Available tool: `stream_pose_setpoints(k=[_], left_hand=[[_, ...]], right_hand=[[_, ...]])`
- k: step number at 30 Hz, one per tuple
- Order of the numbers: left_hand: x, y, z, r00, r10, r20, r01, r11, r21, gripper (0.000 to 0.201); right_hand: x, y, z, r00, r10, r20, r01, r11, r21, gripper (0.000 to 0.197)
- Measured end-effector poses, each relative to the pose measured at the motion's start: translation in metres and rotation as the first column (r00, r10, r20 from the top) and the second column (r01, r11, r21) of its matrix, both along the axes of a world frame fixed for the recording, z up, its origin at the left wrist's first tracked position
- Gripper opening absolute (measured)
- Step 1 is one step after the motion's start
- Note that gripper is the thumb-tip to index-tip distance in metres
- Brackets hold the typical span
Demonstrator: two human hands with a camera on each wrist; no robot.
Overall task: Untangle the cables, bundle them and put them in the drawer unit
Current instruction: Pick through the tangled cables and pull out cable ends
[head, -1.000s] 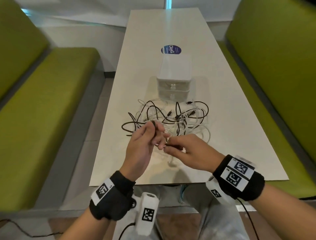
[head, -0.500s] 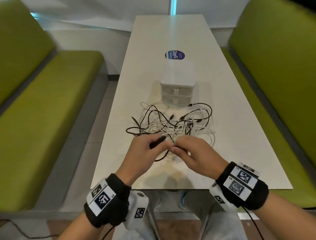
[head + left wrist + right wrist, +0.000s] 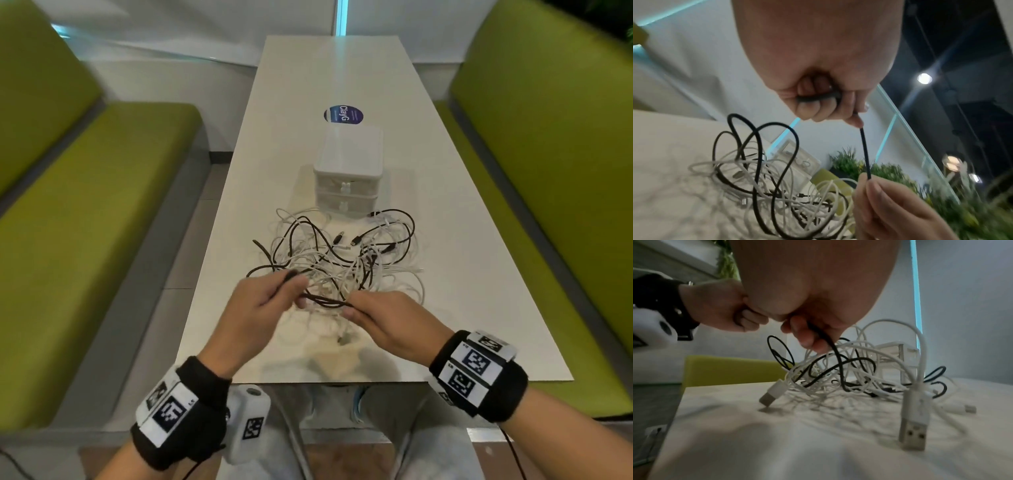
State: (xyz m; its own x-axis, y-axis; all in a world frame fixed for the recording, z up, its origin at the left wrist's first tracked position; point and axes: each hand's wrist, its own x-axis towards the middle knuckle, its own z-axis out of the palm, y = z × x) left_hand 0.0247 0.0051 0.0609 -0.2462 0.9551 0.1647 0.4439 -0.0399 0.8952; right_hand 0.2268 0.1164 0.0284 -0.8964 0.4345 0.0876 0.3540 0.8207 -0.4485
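Note:
A tangle of black and white cables [image 3: 346, 257] lies on the white table [image 3: 462, 274], just in front of a small white two-drawer unit [image 3: 347, 171] with both drawers closed. My left hand [image 3: 274, 294] grips the end of a black cable [image 3: 865, 152], its fingers [image 3: 809, 108] curled round the plug. A short way along the same cable my right hand [image 3: 370, 308] pinches it. The stretch between the hands [image 3: 325, 300] is held above the table. The rest of the black cable [image 3: 830, 347] runs down into the pile. Two white USB plugs [image 3: 913, 426] hang near the table's front.
A round blue sticker [image 3: 343, 115] lies on the table behind the drawer unit. Green upholstered benches [image 3: 85, 222] flank the table on both sides. Green plants [image 3: 890, 175] stand behind the right bench. The table's front edge [image 3: 376, 381] is close to my wrists.
My hands have drawn apart along the black cable, the left moving left with the plug end. A longer stretch of cable now spans between them.

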Motion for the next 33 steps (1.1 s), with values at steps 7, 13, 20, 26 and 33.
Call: stream_pose_setpoints(k=[7,13,20,26,33], left_hand=[[0.001,-0.007,-0.001,0.759,0.138,0.637,-0.232,0.971,0.065,0.035],[0.003,-0.011,-0.003,0.837,0.11,0.536,-0.196,0.975,0.105,0.042],[-0.015,0.009,-0.011,0.832,0.406,-0.378,-0.353,0.913,0.202,0.02],[0.032,0.02,-0.022,0.869,-0.019,-0.495,0.023,1.0,0.003,0.037],[0.034,0.015,-0.021,0.889,0.026,-0.458,0.045,0.988,0.145,0.032]], right_hand=[[-0.015,0.008,0.012,0.996,-0.031,-0.081,0.029,0.999,-0.027,0.035],[-0.014,0.009,0.01,0.995,-0.059,-0.083,0.06,0.998,0.013,0.035],[-0.006,0.011,0.005,0.992,-0.09,0.083,0.077,0.985,0.153,0.044],[-0.011,0.005,0.008,0.994,-0.086,0.064,0.078,0.99,0.116,0.036],[-0.006,0.013,0.003,1.0,-0.019,-0.014,0.018,0.996,-0.085,0.046]])
